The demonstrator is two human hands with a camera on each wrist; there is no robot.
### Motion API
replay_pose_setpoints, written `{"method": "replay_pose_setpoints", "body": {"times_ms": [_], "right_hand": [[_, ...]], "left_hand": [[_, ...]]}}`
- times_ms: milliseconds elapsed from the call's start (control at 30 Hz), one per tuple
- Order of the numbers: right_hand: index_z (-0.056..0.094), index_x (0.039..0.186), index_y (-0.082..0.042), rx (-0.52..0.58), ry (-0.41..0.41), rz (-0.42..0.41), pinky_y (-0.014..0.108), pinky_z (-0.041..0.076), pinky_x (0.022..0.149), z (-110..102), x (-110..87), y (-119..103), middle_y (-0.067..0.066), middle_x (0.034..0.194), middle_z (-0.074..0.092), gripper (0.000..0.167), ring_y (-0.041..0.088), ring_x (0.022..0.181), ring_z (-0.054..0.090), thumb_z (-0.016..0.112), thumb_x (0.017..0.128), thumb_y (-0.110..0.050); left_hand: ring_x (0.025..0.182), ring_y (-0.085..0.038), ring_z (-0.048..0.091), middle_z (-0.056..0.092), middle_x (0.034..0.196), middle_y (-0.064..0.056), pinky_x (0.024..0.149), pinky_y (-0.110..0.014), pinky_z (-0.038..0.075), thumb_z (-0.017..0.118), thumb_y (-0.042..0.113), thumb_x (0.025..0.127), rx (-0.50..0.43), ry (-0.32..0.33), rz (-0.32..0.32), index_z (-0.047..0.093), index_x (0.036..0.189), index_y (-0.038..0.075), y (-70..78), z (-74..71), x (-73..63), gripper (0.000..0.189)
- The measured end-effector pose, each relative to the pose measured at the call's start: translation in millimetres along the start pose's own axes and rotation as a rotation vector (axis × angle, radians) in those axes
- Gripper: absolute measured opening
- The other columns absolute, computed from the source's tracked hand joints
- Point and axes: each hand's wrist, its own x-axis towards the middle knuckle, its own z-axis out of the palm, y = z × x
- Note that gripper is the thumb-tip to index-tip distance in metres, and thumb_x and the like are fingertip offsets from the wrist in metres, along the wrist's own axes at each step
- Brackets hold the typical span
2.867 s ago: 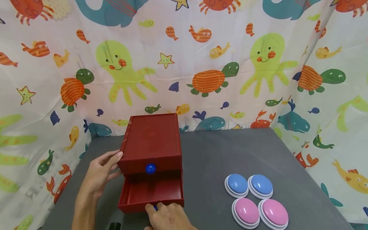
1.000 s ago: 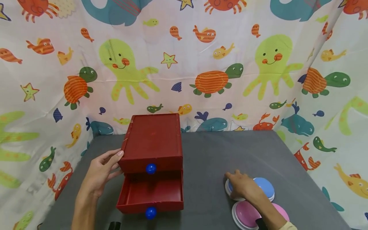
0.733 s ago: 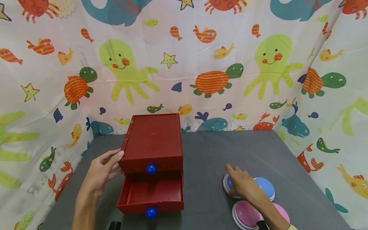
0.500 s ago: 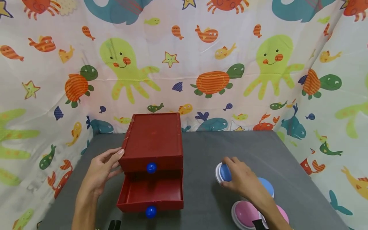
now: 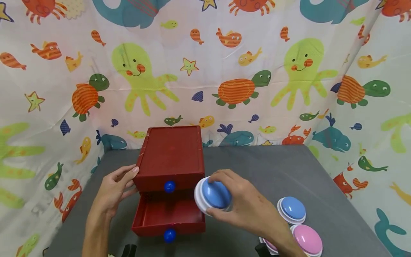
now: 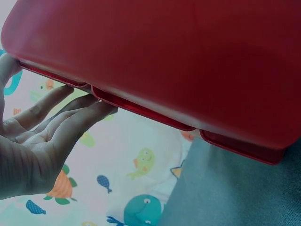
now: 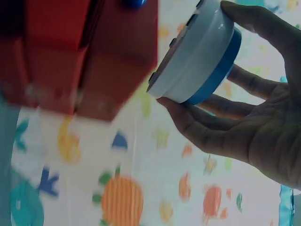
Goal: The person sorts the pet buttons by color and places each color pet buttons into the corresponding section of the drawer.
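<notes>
A red two-drawer box [image 5: 171, 151] stands on the grey table, its lower drawer [image 5: 170, 214] pulled out and showing a bare floor. Both drawers have round blue knobs. My left hand [image 5: 110, 192] rests against the box's left side, thumb at the top front corner; the left wrist view shows its fingers [image 6: 77, 122] stretched along the box's edge. My right hand [image 5: 250, 200] grips a blue-topped white push button [image 5: 216, 194] by its rim, tilted and raised at the drawer's right front. In the right wrist view, thumb and fingers span the button [image 7: 197, 56].
Another blue push button [image 5: 293, 208] sits on the right of the table, with a pink one [image 5: 308, 239] in front of it. A second pink button [image 5: 269, 246] is mostly hidden by my right forearm. A sea-animal curtain [image 5: 192, 107] hangs behind.
My right hand has let go of the lower drawer's knob, reached right, picked up the left blue push button and carried it left to the box. The left hand has stayed put.
</notes>
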Motion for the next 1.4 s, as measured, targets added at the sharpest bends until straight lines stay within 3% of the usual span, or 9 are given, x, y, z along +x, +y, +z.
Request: {"method": "replay_pose_setpoints", "body": {"times_ms": [100,233,500,600,733,867,1067,1233,1400], "right_hand": [[0.063,0.134,-0.025,0.041,-0.075,-0.089,0.034,0.065,0.09,10,8.7,-19,0.001,0.145,0.058,0.056,0.021,0.122,0.062,0.087,0.084,-0.029],[0.064,0.138,-0.026,-0.013,-0.185,-0.213,0.026,0.06,0.097,26,21.8,-43,0.005,0.154,0.051,0.051,0.021,0.13,0.057,0.082,0.09,-0.03],[0.065,0.14,-0.027,-0.477,-0.136,-0.562,0.028,0.049,0.117,69,47.3,-67,0.001,0.148,0.058,0.055,0.018,0.135,0.056,0.081,0.089,-0.04],[0.067,0.139,-0.026,-0.61,-0.112,-0.591,0.029,0.046,0.12,87,53.2,-69,0.001,0.146,0.059,0.056,0.02,0.138,0.056,0.083,0.087,-0.042],[0.069,0.136,-0.028,-0.737,-0.107,-0.596,0.03,0.041,0.124,109,57.1,-69,-0.001,0.148,0.059,0.059,0.022,0.141,0.054,0.085,0.083,-0.047],[0.071,0.131,-0.028,-0.746,-0.108,-0.552,0.03,0.044,0.122,125,60.7,-71,-0.002,0.144,0.06,0.049,0.022,0.137,0.055,0.082,0.087,-0.045],[0.072,0.128,-0.03,-0.688,-0.222,-0.376,0.028,0.054,0.105,129,72.9,-78,-0.003,0.128,0.062,0.053,0.016,0.109,0.058,0.088,0.08,-0.047],[0.077,0.106,-0.032,-0.574,-0.314,-0.272,0.027,0.056,0.097,128,81.9,-79,-0.005,0.117,0.062,0.029,0.014,0.099,0.057,0.09,0.08,-0.039],[0.079,0.104,-0.029,-0.442,-0.442,-0.214,0.021,0.057,0.085,131,88.2,-77,-0.005,0.109,0.063,0.025,0.012,0.089,0.057,0.09,0.082,-0.033]], "left_hand": [[0.112,-0.003,0.072,0.044,0.162,-0.019,0.094,-0.031,0.063,0.062,0.055,0.101,-0.014,0.003,-0.009,0.044,0.158,0.012,0.7,0.8,1.8,0.074],[0.114,-0.005,0.072,0.045,0.162,-0.017,0.096,-0.034,0.062,0.063,0.059,0.099,-0.004,0.006,-0.017,0.044,0.158,0.013,0.6,3.2,3.4,0.077],[0.1,0.002,0.074,0.062,0.129,0.008,0.087,-0.029,0.065,0.062,0.048,0.103,-0.053,0.0,0.023,0.046,0.155,0.007,-2.2,2.5,4.1,0.068],[0.102,0.002,0.073,0.06,0.139,-0.002,0.088,-0.029,0.065,0.061,0.049,0.103,-0.033,-0.01,0.029,0.046,0.156,0.008,-2.9,3.8,4.6,0.068],[0.102,0.002,0.073,0.058,0.144,-0.008,0.088,-0.029,0.065,0.062,0.049,0.103,-0.027,-0.008,0.033,0.047,0.155,0.007,-3.5,4.8,5.0,0.069],[0.099,0.003,0.073,0.062,0.126,0.011,0.085,-0.028,0.065,0.063,0.046,0.103,-0.055,0.006,0.035,0.049,0.154,0.007,-3.6,2.0,4.9,0.065],[0.099,0.002,0.074,0.062,0.129,0.009,0.086,-0.029,0.065,0.064,0.046,0.103,-0.045,0.007,0.029,0.049,0.154,0.008,-2.2,2.5,5.6,0.066],[0.099,0.003,0.073,0.059,0.135,0.003,0.087,-0.028,0.065,0.063,0.047,0.103,-0.038,0.014,0.01,0.047,0.155,0.009,-1.4,4.0,5.0,0.067],[0.098,0.003,0.073,0.06,0.134,0.005,0.086,-0.029,0.065,0.064,0.05,0.102,-0.047,0.024,0.003,0.047,0.155,0.009,0.2,2.8,3.7,0.069]]}}
